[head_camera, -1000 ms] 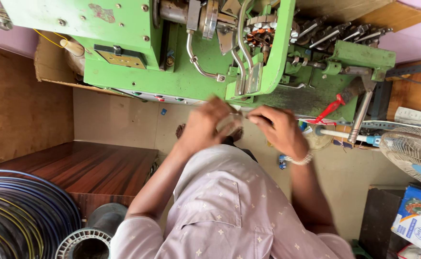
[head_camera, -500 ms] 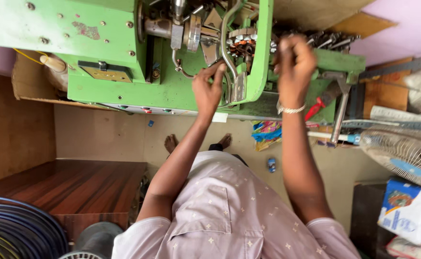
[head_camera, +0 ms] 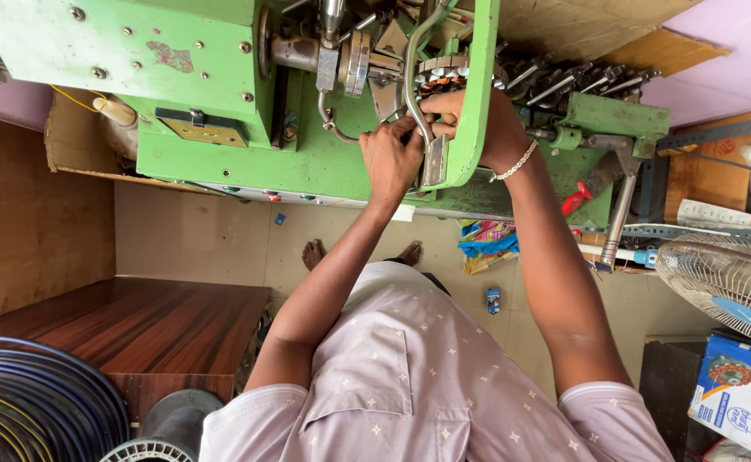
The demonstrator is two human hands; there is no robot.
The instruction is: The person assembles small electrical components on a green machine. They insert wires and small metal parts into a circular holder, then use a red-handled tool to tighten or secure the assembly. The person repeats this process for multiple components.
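Observation:
A green metal machine [head_camera: 204, 85] fills the top of the view. In its head sits a round core with copper windings [head_camera: 442, 75]. My right hand [head_camera: 486, 128], a bead bracelet on the wrist, reaches behind the green upright arm [head_camera: 478, 77] and closes its fingers on that core. My left hand [head_camera: 390, 161] is just left of it, fingers curled against a curved grey rod [head_camera: 411, 60] and a small metal plate [head_camera: 433, 161] below the core. The green arm hides the fingertips, so the left hand's grip stays unclear.
A brown wooden tabletop [head_camera: 127, 321] lies at lower left, with coils of blue and black cable [head_camera: 24, 411] beside it. On the right stand a table fan [head_camera: 726, 291] and a printed box [head_camera: 739, 389]. Red-handled pliers [head_camera: 585, 192] and loose bits lie on the tiled floor [head_camera: 221, 239].
Both hands rose from in front of my chest, where they held a small part together, up to the machine head. They now sit close together at the wound core.

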